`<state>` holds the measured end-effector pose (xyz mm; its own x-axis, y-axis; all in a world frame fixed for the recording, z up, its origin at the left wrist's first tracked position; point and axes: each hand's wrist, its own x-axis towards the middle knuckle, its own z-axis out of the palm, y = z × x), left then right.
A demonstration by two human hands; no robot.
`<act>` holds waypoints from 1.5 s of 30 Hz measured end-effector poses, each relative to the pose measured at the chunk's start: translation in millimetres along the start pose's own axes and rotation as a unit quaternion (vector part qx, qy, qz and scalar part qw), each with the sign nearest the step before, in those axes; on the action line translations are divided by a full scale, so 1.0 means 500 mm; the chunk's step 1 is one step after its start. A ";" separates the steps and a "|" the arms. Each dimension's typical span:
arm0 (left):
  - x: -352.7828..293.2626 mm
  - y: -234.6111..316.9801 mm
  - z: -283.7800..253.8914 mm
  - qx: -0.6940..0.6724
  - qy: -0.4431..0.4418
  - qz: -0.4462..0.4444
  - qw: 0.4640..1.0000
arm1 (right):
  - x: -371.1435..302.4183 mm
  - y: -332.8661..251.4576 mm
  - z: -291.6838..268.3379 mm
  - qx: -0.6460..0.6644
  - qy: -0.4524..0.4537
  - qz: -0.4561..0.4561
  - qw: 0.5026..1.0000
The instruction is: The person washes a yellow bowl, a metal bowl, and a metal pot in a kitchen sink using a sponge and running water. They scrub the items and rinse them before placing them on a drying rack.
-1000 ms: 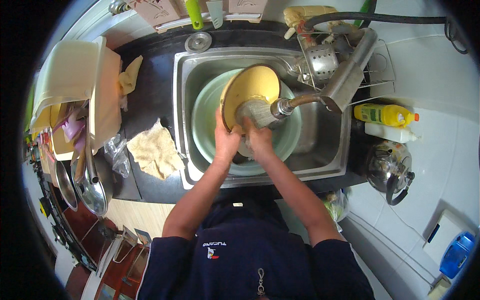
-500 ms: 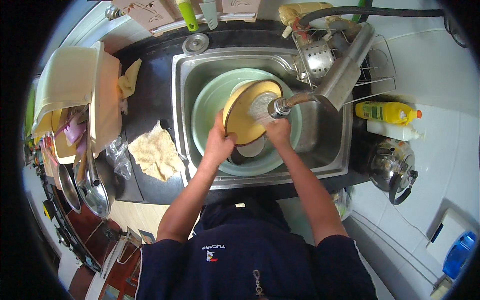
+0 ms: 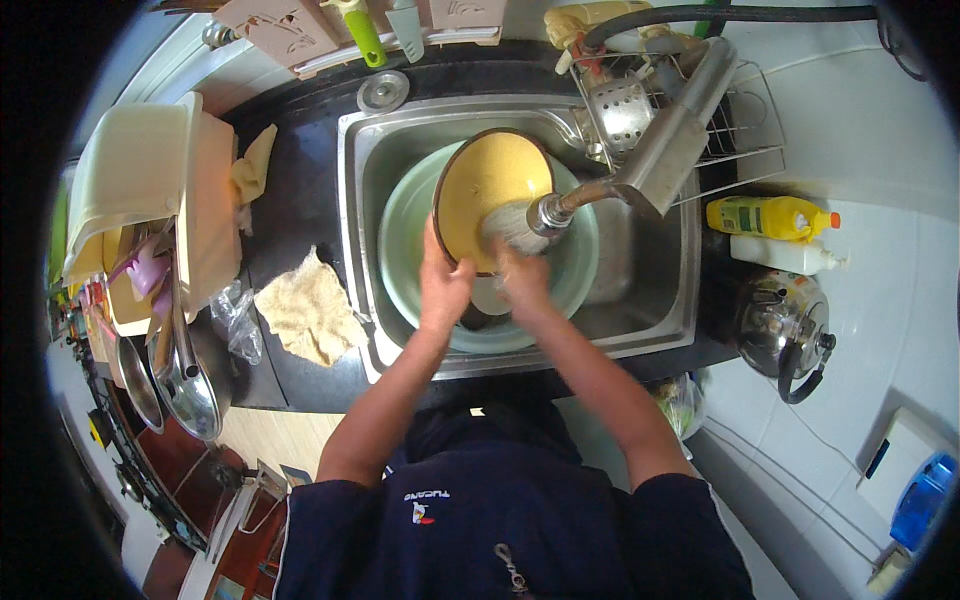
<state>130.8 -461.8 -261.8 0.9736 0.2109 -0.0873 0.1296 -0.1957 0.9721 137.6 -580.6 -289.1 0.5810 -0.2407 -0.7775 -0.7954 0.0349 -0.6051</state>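
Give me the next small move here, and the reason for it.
Probably tilt the yellow bowl slightly so its upper part comes under the faucet: the water hits its lower right, the left hand holds its lower left edge, and the right hand looks blurred beside the stream.

A: So how's that round yellow bowl with the thin dark-brown rim (image 3: 492, 185) sitting?
B: Tilted up, opening angled to the right, with clear running water (image 3: 513, 226) splashing into its lower part. It's over the round pale green basin (image 3: 403, 240), material's hard to tell tbh.
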 end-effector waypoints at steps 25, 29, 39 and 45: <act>0.004 0.000 -0.020 -0.034 -0.028 -0.054 0.998 | -0.067 -0.014 0.025 0.041 0.023 -0.012 0.999; 0.014 0.022 -0.066 -0.005 -0.132 -0.079 0.988 | 0.111 0.060 -0.074 -0.091 0.000 -0.270 0.958; 0.013 0.046 -0.059 0.007 -0.143 -0.068 0.987 | 0.091 0.067 -0.058 -0.083 0.014 -0.282 0.956; -0.014 0.004 0.010 -0.108 -0.004 -0.141 0.984 | -0.046 -0.002 0.018 0.056 -0.017 0.020 0.998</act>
<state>125.5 -468.6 -260.6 0.9061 0.2201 -0.3613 0.3529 0.0775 0.9324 126.6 -566.6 -272.3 0.5555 -0.2040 -0.8061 -0.7953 0.1527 -0.5867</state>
